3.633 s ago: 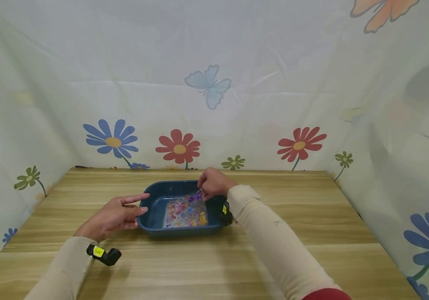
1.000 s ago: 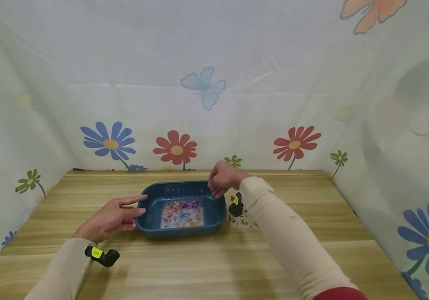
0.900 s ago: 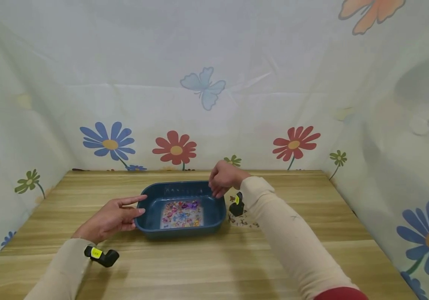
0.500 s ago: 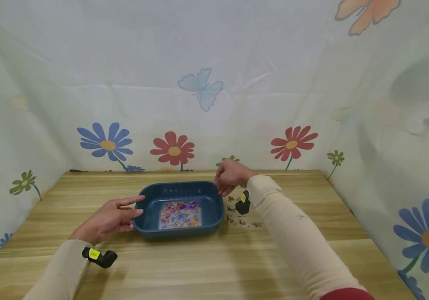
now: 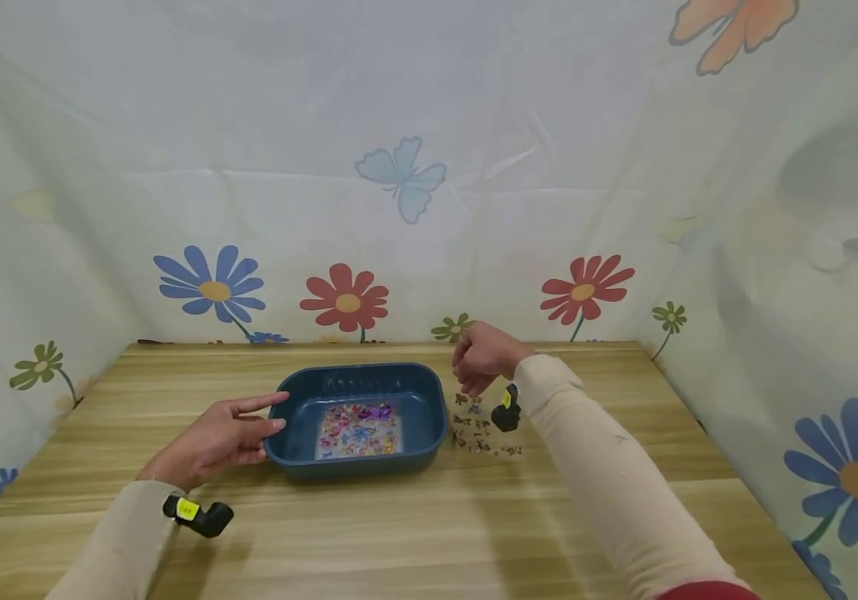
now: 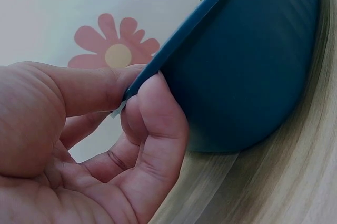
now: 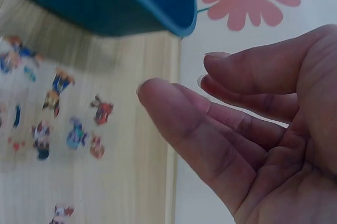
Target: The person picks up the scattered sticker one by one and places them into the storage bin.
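A dark blue plastic basin [image 5: 432, 454] stands on the wooden table. On its floor lies a clear rectangular sheet [image 5: 360, 429] with many small colourful figures, apparently stickers. My left hand [image 5: 219, 437] pinches the basin's left rim; the left wrist view shows the thumb inside and fingers outside the wall [image 6: 242, 71]. My right hand [image 5: 485, 358] hovers past the basin's right end, with loosely bent fingers and nothing between them in the right wrist view. Below it, flat on the table, lies a clear sheet with small cartoon animal figures [image 7: 76, 133], partly hidden by the wrist camera.
Light wood tabletop [image 5: 369, 533] extends around the basin. A white curtain [image 5: 249, 108] printed with flowers and butterflies closes off the back and both sides. A black wrist camera [image 5: 506, 410] hangs below the right wrist and another [image 5: 200, 515] sits at the left.
My right hand has left the sheet in the basin, where its fingertips touched purple pieces, and moved right past the rim. The table's sheet is more exposed. My left hand keeps its grip.
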`<state>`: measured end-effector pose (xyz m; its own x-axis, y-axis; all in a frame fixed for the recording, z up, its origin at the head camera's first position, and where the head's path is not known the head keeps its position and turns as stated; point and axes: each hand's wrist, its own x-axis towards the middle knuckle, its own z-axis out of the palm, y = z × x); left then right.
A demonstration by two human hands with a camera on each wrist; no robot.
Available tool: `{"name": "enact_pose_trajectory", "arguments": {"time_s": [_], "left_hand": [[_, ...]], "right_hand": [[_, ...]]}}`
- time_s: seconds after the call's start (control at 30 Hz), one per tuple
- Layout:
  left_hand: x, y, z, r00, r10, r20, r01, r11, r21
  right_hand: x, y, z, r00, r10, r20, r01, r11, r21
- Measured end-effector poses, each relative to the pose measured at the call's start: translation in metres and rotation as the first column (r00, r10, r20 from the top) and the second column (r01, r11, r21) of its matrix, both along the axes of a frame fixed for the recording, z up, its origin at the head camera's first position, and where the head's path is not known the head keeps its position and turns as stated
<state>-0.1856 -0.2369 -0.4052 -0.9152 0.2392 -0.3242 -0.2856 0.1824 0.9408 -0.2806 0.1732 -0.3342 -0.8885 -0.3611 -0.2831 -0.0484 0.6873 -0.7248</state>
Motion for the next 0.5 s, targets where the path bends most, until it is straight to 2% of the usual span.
{"name": "enact_pose_trajectory", "arguments": {"time_s": [0.27,0.5], "left_hand": [[0.0,0.0,0.0,1.0,0.005,0.002,-0.005,1.0,0.003],[0.001,0.001,0.0,1.0,0.005,0.006,-0.005,1.0,0.006]], "right_hand": [[0.004,0.017,-0.007,1.0,-0.013,0.019,0.012,0.999,0.047],[0.003,0.032,-0.016,0.998,-0.047,-0.034,0.052,0.989,0.137]]}}
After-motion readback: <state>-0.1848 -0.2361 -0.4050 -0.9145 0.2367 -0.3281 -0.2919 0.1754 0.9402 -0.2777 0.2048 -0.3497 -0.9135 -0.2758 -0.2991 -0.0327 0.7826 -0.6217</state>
